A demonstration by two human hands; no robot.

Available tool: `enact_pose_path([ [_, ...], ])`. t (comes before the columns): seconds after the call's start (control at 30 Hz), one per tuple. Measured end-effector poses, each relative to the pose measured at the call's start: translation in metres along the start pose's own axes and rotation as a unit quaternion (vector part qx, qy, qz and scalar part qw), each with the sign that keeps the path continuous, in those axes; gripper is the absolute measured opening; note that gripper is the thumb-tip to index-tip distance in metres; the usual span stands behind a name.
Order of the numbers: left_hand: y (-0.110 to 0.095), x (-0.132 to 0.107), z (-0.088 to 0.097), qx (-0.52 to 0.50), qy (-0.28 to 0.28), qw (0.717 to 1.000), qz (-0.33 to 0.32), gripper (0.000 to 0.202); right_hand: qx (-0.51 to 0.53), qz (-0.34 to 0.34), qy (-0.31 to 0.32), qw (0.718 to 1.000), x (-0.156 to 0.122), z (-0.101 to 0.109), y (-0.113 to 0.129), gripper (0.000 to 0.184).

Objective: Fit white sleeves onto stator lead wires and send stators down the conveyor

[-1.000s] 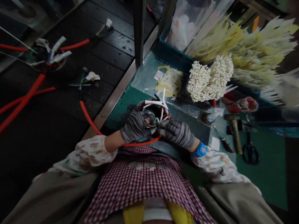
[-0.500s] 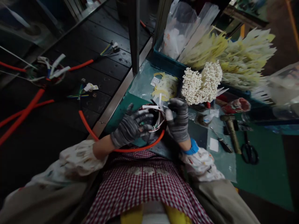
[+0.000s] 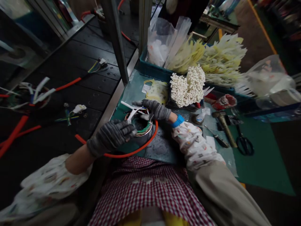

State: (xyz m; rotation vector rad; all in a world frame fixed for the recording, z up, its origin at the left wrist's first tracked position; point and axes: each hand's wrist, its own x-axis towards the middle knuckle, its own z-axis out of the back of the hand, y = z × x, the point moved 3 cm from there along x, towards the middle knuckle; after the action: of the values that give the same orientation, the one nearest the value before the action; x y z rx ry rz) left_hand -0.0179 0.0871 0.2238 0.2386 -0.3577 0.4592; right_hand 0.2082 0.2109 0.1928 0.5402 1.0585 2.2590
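A round wound coil (image 3: 141, 125) with green and copper windings lies on the green bench in front of me, with white sleeved leads (image 3: 130, 108) sticking out at its far left. An orange cable (image 3: 131, 152) loops round its near side. My left hand (image 3: 110, 136), in a grey glove, grips the coil's near left rim with curled fingers. My right hand (image 3: 154, 109), also gloved, reaches over the far side and its fingers close on the white leads.
White cable ties (image 3: 188, 84) bunch upright behind the coil, beside a blue bin (image 3: 150, 69) of yellowish ties and plastic bags. A hammer (image 3: 223, 124), scissors (image 3: 243, 142) and a red tape roll (image 3: 223, 101) lie to the right. Another coil (image 3: 30, 94) with orange cables sits on the dark conveyor at left.
The coil has gone from tilted up between both hands to lying flat on the bench. My right hand swung over its far side to the white leads; my left slid to the near rim.
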Motion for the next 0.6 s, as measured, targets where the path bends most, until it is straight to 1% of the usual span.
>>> enact_pose_path([
  [0.03,-0.002,-0.004,0.000,0.025,-0.009,1.000,-0.002,0.043,0.005,0.003,0.006,1.000,0.005,-0.001,0.003,0.043],
  [0.07,-0.004,-0.007,-0.002,0.037,-0.016,0.999,0.007,0.041,-0.006,-0.005,-0.001,1.000,0.006,-0.003,0.007,0.044],
  [0.1,-0.005,-0.010,-0.004,0.033,-0.019,0.999,0.024,0.037,-0.033,-0.023,-0.022,0.999,0.004,-0.004,0.011,0.046],
  [0.17,-0.009,-0.012,-0.012,0.006,-0.024,0.998,0.065,0.025,-0.116,-0.069,-0.099,0.986,-0.013,0.001,0.017,0.051],
  [0.2,-0.010,-0.011,-0.017,-0.008,-0.030,0.996,0.082,0.020,-0.161,-0.086,-0.148,0.972,-0.026,0.008,0.020,0.049],
  [0.23,-0.011,-0.011,-0.022,-0.018,-0.038,0.995,0.094,0.016,-0.202,-0.102,-0.207,0.952,-0.040,0.018,0.022,0.042],
  [0.27,-0.012,-0.010,-0.026,-0.023,-0.049,0.994,0.099,0.012,-0.243,-0.115,-0.261,0.927,-0.056,0.029,0.024,0.030],
  [0.3,-0.013,-0.009,-0.030,-0.024,-0.064,0.993,0.100,0.009,-0.281,-0.129,-0.306,0.900,-0.070,0.042,0.024,0.021],
  [0.33,-0.014,-0.009,-0.033,-0.024,-0.077,0.992,0.101,0.007,-0.318,-0.145,-0.328,0.878,-0.082,0.053,0.023,0.016],
  [0.4,-0.016,-0.009,-0.039,-0.028,-0.093,0.989,0.111,0.006,-0.379,-0.168,-0.346,0.842,-0.098,0.070,0.020,0.011],
  [0.47,-0.020,-0.008,-0.044,-0.035,-0.099,0.985,0.134,0.006,-0.420,-0.180,-0.340,0.822,-0.102,0.079,0.015,0.015],
  [0.53,-0.027,-0.007,-0.048,-0.034,-0.101,0.980,0.167,0.006,-0.440,-0.187,-0.324,0.816,-0.096,0.079,0.009,0.020],
  [0.6,-0.035,-0.004,-0.052,-0.019,-0.106,0.971,0.214,0.006,-0.439,-0.183,-0.287,0.831,-0.085,0.076,0.004,0.020],
])
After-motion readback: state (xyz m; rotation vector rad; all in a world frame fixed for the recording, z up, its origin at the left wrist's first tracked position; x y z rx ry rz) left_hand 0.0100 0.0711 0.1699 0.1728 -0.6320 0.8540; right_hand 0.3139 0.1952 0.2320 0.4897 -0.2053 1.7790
